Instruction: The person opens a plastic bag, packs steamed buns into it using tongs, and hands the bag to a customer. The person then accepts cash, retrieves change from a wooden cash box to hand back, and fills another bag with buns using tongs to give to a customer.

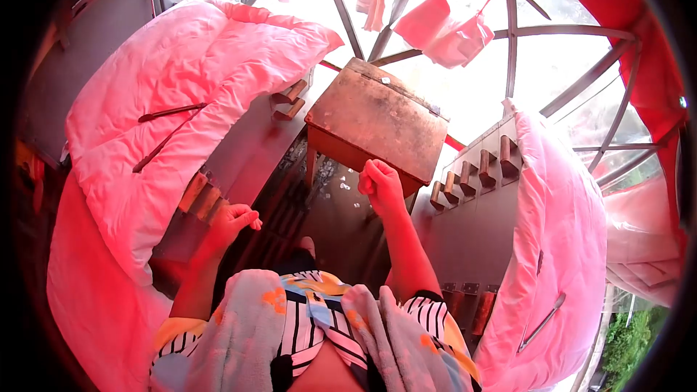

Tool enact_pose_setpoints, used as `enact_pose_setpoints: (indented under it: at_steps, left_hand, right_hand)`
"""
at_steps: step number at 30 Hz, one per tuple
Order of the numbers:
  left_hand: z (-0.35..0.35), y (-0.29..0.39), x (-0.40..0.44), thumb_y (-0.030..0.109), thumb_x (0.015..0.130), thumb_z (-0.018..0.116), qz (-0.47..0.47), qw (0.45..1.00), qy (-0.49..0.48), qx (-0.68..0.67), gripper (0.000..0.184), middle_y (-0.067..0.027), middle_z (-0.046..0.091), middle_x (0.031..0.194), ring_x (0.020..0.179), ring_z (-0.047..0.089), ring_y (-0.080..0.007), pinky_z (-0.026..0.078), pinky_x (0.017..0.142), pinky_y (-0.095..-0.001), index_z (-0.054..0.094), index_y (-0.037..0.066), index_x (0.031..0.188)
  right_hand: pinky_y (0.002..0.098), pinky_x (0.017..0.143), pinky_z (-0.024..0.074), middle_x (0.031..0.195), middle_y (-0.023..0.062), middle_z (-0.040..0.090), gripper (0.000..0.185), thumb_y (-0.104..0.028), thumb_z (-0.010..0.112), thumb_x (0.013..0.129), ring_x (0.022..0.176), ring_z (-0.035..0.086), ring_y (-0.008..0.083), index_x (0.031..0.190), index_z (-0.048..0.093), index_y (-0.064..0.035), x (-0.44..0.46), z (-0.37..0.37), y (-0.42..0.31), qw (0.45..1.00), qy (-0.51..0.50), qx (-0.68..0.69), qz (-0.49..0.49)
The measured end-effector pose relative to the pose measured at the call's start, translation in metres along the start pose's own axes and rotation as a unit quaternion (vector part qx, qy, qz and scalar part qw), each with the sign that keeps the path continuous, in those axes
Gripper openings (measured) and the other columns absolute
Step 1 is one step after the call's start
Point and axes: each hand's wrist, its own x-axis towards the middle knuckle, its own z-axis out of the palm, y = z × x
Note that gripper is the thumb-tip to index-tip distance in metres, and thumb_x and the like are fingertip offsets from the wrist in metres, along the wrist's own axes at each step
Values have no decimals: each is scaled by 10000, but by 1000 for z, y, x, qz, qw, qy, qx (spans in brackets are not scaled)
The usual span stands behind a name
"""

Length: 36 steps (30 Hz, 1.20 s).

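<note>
My left hand (236,225) is in mid-air in front of me, its fingers bent in and pressed together. It is nearest to a row of wooden blocks (202,199) on the left metal panel, apart from them as far as I can see. Farther forward, my right hand (381,185) is curled into a fist in front of the near edge of a worn wooden box (377,120) with a flat lid. I cannot tell whether it touches the box. Whatever either hand holds, if anything, is hidden inside the fingers.
Pink quilts drape both sides: the left quilt (189,80) carries thin dark rods, the right quilt (559,261) a metal rod (542,323). Wooden blocks (488,168) line the right panel. Small pale scraps (345,186) lie on the floor. Cloths (425,18) hang from the curved frame.
</note>
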Motion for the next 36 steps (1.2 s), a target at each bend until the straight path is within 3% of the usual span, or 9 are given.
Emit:
enact_pose_setpoints:
  at_steps: [8, 14, 16, 17, 20, 25, 31, 33, 36]
  left_hand:
    - [47, 27, 234, 174, 883, 578, 7, 999, -18, 40, 218, -33, 625, 717, 710, 570, -89, 445, 722, -234, 621, 3, 755]
    - [48, 32, 297, 158, 877, 579, 20, 995, 45, 82, 197, -27, 626, 745, 741, 566, -78, 448, 717, -232, 626, -5, 777]
    - [52, 36, 304, 144, 875, 576, 1, 993, 105, 51, 190, -26, 628, 743, 734, 569, -77, 452, 707, -231, 625, -3, 765]
    - [55, 34, 309, 142, 874, 576, -12, 991, 125, 41, 189, -27, 629, 743, 733, 570, -77, 452, 707, -230, 625, -2, 762]
    - [78, 57, 345, 136, 869, 580, -42, 989, 126, 65, 185, -34, 630, 742, 729, 575, -78, 452, 705, -227, 618, -7, 758]
    - [127, 94, 447, 116, 850, 601, -7, 990, 18, 141, 135, -51, 613, 756, 765, 583, -106, 449, 700, -245, 609, 5, 775]
    - [234, 150, 579, 109, 730, 700, 440, 807, -12, 393, 256, -91, 558, 982, 891, 563, -269, 470, 778, -351, 574, 50, 945]
    - [266, 148, 616, 157, 693, 713, 524, 724, 10, 448, 298, -84, 548, 961, 898, 555, -262, 453, 779, -354, 576, 76, 946]
    - [292, 144, 644, 203, 667, 709, 504, 647, 93, 564, 327, -73, 540, 949, 879, 549, -239, 429, 771, -345, 576, 94, 946]
  right_hand:
    - [293, 692, 484, 1067, 46, 611, 337, -260, 565, 901, 902, 600, 164, 1195, 512, -105, 234, -125, -77, 997, 72, -1, 32]
    - [439, 977, 325, 1382, 94, 309, 645, -377, 669, 805, 1251, 326, 253, 1327, 378, -132, 437, -201, -104, 977, 147, 153, 8]
    - [454, 1002, 291, 1405, 46, 274, 678, -405, 679, 785, 1279, 284, 229, 1339, 358, -181, 483, -210, -113, 923, 218, 315, 48]
    - [448, 1032, 262, 1441, 41, 195, 898, -393, 760, 702, 1297, 270, 247, 1383, 226, -155, 509, -231, -108, 928, 147, 343, 6]
    - [451, 1039, 260, 1379, 33, 343, 765, -364, 715, 744, 1284, 300, 230, 1349, 321, -112, 540, -247, -118, 928, 171, 321, -87]
    - [508, 1039, 279, 1345, 70, 419, 648, -338, 678, 781, 1253, 360, 278, 1314, 388, -110, 498, -258, -135, 922, 13, 374, -98]
    - [468, 1035, 326, 1335, 93, 428, 616, -421, 578, 849, 1251, 377, 278, 1336, 361, -114, 444, -274, -145, 924, -97, 370, -8]
    - [395, 1042, 334, 1367, 88, 389, 628, -481, 492, 885, 1266, 360, 260, 1360, 320, -106, 441, -288, -143, 895, -204, 396, 20]
    - [376, 1030, 349, 1338, 69, 416, 565, -444, 497, 896, 1234, 396, 241, 1328, 364, -105, 426, -261, -165, 928, -81, 362, 5]
